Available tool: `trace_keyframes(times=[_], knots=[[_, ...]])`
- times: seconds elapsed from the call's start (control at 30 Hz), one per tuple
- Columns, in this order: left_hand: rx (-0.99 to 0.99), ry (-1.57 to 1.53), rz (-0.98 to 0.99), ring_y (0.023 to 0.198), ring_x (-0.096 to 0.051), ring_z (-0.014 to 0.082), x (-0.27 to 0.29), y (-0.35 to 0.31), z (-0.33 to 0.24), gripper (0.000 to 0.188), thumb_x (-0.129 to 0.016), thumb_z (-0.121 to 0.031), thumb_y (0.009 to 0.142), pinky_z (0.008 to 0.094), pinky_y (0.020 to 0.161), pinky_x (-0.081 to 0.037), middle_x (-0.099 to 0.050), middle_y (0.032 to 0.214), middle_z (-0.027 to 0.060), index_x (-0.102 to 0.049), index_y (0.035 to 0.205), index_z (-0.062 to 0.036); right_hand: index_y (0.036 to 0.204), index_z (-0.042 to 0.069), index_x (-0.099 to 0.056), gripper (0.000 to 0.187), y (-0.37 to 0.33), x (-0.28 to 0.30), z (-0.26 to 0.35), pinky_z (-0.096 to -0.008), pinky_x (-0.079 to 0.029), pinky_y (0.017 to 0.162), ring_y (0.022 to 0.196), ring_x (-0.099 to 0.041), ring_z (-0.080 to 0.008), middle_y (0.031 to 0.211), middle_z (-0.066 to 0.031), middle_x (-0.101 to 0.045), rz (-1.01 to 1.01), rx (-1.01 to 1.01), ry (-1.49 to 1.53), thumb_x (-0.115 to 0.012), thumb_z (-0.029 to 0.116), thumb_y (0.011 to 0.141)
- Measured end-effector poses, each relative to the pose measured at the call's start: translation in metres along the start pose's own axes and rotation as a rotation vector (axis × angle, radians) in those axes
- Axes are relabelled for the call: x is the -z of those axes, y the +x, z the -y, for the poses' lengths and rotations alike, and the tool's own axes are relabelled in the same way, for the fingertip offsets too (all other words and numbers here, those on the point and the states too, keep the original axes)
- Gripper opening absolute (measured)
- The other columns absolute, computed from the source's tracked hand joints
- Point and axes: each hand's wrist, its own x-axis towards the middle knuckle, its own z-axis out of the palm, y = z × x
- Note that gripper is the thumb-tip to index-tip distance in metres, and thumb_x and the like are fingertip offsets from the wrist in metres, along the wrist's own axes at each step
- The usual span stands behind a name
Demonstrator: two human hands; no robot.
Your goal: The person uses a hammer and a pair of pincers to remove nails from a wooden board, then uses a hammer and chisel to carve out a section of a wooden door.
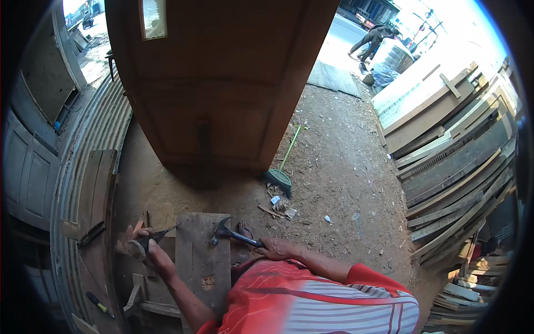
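Note:
My right hand (276, 248) is wrapped round the handle end of a claw hammer (240, 237). The hammer's metal head lies over the right edge of a wooden board (194, 253) in front of me. To the left of that board, my left hand (155, 257) grips a dark tool (159, 235) whose thin shaft points right, toward the board's far end. The tool's exact kind cannot be made out. A rough, pale recess (207, 283) shows in the near part of the board.
A large brown door (217, 111) stands upright ahead. Left are a wooden bench (94, 200), a yellow-and-black hand tool (100, 304) and corrugated sheeting (89, 145). A green broom (281, 177) lies on the dirt floor. Planks (456, 178) are stacked right; a person (376, 40) bends far off.

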Motion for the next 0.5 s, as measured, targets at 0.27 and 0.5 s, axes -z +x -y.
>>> trace_keyframes(times=[0.27,0.5], knots=[[0.106,0.294,0.08,0.096,-0.058,0.0135,0.02,0.019,0.011,0.018,-0.061,-0.014,0.104,0.0297,0.089,-0.049,-0.061,0.104,0.0039,-0.06,0.112,0.0014,0.131,-0.005,-0.045,0.057,0.003,-0.011,-0.001,-0.0549,-0.048,0.089,0.101,-0.064,-0.0507,0.105,-0.0351,-0.065,0.032,0.049,0.027,-0.054,0.043,0.101],[0.255,0.295,-0.114,0.09,-0.059,0.0124,0.009,0.001,0.045,0.017,-0.065,-0.017,0.102,0.0289,0.083,-0.051,-0.061,0.098,0.0023,-0.061,0.103,-0.0007,0.121,-0.001,-0.054,0.048,-0.005,-0.01,0.002,-0.0555,-0.049,0.087,0.101,-0.062,-0.0496,0.118,-0.0322,-0.055,-0.044,0.128,-0.009,-0.055,0.042,0.1]])
